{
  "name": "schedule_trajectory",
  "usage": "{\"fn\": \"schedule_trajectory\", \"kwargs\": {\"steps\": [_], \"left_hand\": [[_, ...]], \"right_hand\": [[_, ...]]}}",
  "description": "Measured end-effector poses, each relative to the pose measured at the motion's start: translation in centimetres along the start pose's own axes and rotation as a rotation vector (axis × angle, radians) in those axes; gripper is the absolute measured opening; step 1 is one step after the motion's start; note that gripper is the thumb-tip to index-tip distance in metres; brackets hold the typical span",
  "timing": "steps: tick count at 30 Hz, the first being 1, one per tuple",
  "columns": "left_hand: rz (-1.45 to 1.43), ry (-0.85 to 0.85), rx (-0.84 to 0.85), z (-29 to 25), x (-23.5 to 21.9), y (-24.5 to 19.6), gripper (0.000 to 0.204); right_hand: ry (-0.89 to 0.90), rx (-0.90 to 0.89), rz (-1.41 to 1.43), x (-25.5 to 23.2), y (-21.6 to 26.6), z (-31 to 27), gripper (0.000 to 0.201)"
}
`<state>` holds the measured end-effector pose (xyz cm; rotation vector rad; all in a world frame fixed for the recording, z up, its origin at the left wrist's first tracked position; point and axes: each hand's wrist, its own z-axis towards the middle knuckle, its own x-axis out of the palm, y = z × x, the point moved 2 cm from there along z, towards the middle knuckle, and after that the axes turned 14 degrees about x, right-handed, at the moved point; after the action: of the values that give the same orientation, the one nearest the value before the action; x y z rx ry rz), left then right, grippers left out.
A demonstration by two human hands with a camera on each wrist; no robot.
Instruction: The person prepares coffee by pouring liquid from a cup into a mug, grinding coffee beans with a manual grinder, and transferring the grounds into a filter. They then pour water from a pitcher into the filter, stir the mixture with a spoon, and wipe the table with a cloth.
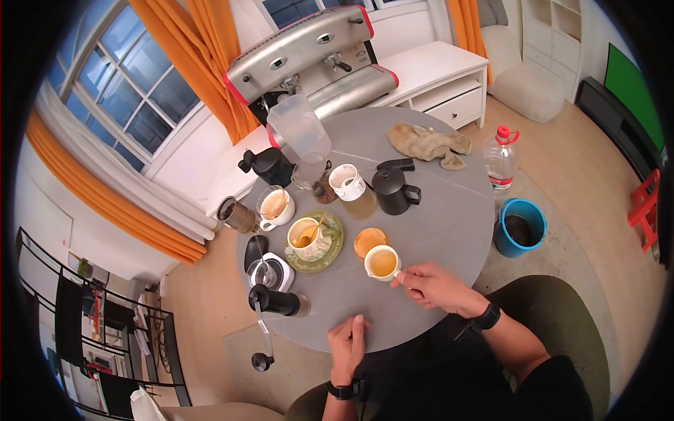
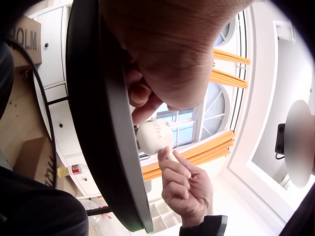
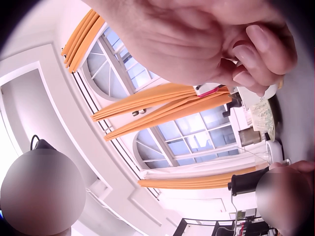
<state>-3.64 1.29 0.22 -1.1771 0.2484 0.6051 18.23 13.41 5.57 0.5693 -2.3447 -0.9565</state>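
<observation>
In the head view my right hand (image 1: 439, 286) pinches the handle of a small white cup (image 1: 374, 270) with amber liquid in it. The left wrist view shows this cup (image 2: 153, 137) from below, with lettering on its side; most of it is hidden behind the fingers in the right wrist view. At the near table edge rests my left hand (image 1: 347, 345), fingers loosely curled and nothing in them. Close beyond the held cup lies a round orange-brown coaster (image 1: 370, 241). To its left, a patterned cup (image 1: 306, 242) with a spoon stands on a green saucer (image 1: 331, 261).
A black hand grinder (image 1: 279, 302) lies at the left edge, beside a small scale (image 1: 279, 272). Farther back are a latte cup (image 1: 276, 205), a white-topped jar (image 1: 358, 200), a black moka pot (image 1: 393, 193) and a cloth (image 1: 425, 142). A blue bucket (image 1: 537, 217) stands on the floor.
</observation>
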Motion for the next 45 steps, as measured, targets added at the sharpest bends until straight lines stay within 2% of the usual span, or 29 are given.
{"fn": "schedule_trajectory", "kwargs": {"steps": [5,8,11,17,20,23,45], "left_hand": [[0.021,0.016,0.018,0.2,-0.2,-0.2,0.038],[0.020,0.013,0.018,0.0,-0.2,0.1,0.038],[0.016,0.020,-0.003,0.0,-0.1,0.1,0.037],[0.031,0.033,0.007,0.1,-0.2,0.1,0.037],[0.026,0.032,0.009,0.0,-0.2,0.1,0.036],[0.025,0.035,0.019,0.2,-0.1,-0.1,0.036],[0.033,0.025,0.013,0.1,-0.3,-0.1,0.035]], "right_hand": [[0.012,-0.026,0.058,-0.2,-0.6,-0.1,0.031],[0.003,-0.017,-0.055,-0.8,-0.6,-1.0,0.031],[0.022,0.024,-0.049,0.3,-0.4,-1.6,0.030],[0.024,-0.008,0.017,0.5,-0.6,-0.8,0.030],[0.012,0.047,-0.075,0.7,-0.1,-1.7,0.031],[0.062,0.008,-0.018,1.1,-0.3,-1.1,0.032],[0.015,-0.028,0.032,0.2,1.2,-0.3,0.032]]}}
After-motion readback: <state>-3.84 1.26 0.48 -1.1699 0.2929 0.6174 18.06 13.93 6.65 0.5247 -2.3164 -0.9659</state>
